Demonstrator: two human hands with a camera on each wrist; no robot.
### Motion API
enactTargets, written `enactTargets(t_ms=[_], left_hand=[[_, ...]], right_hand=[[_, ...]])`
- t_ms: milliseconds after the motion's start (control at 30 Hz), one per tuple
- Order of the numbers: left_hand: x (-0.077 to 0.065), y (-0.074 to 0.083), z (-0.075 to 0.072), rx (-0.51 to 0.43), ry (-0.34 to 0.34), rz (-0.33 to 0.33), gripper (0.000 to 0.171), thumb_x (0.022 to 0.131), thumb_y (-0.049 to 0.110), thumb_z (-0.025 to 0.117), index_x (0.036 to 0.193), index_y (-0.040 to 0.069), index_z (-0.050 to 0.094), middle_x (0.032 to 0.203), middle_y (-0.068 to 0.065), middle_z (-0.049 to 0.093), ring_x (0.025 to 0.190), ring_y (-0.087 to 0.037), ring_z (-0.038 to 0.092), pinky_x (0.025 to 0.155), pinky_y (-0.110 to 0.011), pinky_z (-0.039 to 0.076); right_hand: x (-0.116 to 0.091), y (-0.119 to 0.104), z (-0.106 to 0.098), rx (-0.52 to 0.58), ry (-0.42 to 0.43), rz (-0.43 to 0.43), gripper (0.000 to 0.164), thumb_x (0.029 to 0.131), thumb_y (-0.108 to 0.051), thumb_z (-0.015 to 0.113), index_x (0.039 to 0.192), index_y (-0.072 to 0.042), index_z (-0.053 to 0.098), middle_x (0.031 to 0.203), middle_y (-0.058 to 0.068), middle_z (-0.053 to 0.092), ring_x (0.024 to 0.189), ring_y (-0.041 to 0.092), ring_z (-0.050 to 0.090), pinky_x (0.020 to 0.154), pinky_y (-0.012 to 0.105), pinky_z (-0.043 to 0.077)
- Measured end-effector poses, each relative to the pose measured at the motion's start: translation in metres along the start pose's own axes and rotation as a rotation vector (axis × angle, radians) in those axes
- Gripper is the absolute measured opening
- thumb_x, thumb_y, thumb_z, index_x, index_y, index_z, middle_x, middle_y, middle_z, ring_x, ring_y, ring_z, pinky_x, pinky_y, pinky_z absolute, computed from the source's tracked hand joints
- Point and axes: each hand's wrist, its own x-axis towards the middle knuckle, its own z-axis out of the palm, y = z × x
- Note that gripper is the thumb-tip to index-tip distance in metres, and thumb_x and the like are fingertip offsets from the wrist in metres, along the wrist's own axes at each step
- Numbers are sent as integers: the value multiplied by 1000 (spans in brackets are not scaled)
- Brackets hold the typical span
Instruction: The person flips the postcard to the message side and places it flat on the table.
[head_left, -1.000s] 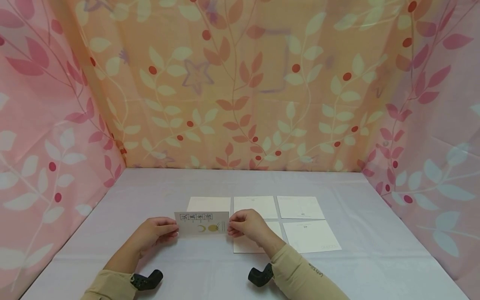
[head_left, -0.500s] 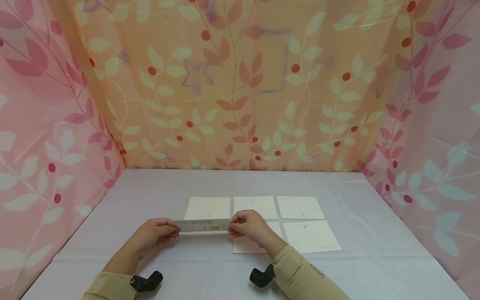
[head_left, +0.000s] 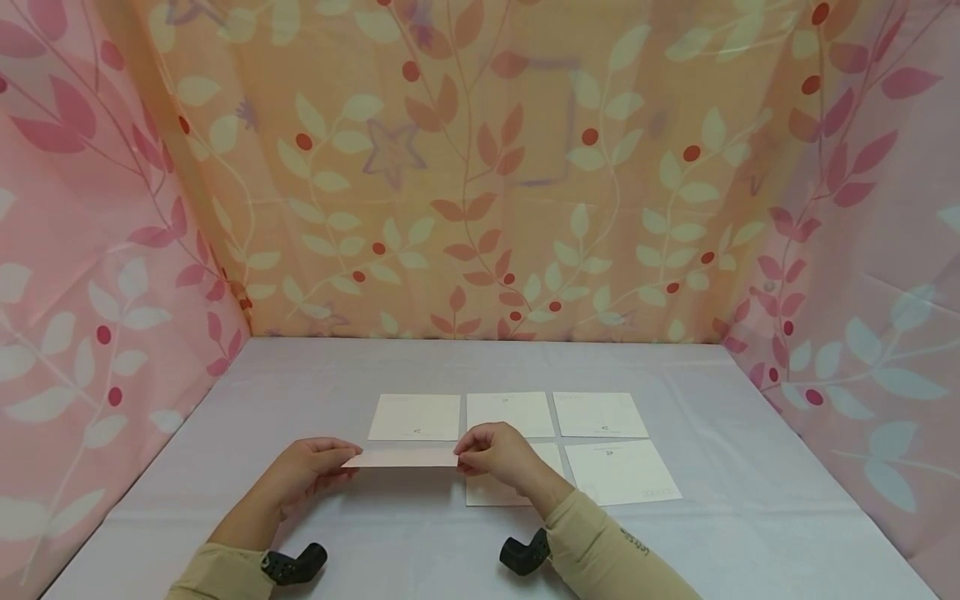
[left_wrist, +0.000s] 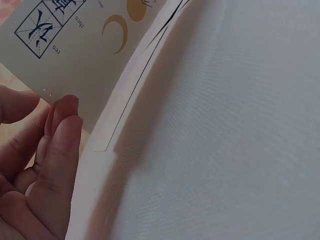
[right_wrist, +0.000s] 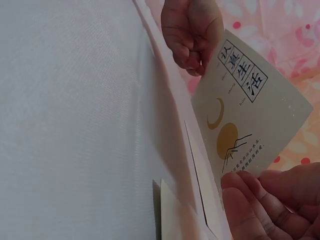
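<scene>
Between my two hands is a postcard (head_left: 408,457), seen nearly edge-on in the head view with its pale back upward. Its other face, with boxed Chinese characters, a golden moon and a sun over line-drawn hills, shows in the right wrist view as the printed side of the postcard (right_wrist: 280,107). My left hand (head_left: 311,468) pinches the left end. At the right end, my right hand (head_left: 498,454) pinches it with thumb and fingers. The postcard is held close over the table, just in front of a white card (head_left: 415,417) lying flat.
More white cards lie in two rows: a back middle card (head_left: 508,412), a back right card (head_left: 600,414), a front right card (head_left: 622,472) and a front middle card (head_left: 498,492) partly under my right hand. Patterned curtains (head_left: 480,208) enclose the white-covered table (head_left: 420,550).
The postcard has tipped from its printed face showing to me over to nearly flat, with its blank back on top. Both hands keep hold of its ends and have barely shifted.
</scene>
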Motion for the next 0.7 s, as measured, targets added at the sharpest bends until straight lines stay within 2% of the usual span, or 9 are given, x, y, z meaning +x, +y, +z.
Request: enactTargets(t_ms=[200,367,500,700], left_hand=[[1,-4,1,32,-8,5,28,82,15,66,101,-6,63,92,-5,66,79,-14,62,70,-28,53],[2,-9,2,36,-5,1,21,83,9,64,97,-6,60,87,-5,65,76,-15,62,67,-27,53],[3,-11,4,53,40,-34,16,83,5,63,95,-5,60,83,-6,65,73,-15,62,65,-28,54],[5,-14,11,91,149,-98,17,81,4,64,95,-3,59,80,-7,65,70,-17,62,63,-30,54]], right_hand=[[0,3,0,-32,14,13,3,83,-5,64,83,-2,66,75,6,65,68,16,63,64,31,55],[1,7,1,-52,17,26,5,82,-8,66,81,-3,66,73,5,65,67,15,61,63,31,54],[1,9,3,-53,12,23,5,82,-6,66,81,-1,66,73,6,65,66,15,61,62,30,54],[1,10,6,-67,13,42,4,81,-5,67,80,-1,66,71,5,64,64,14,61,60,29,54]])
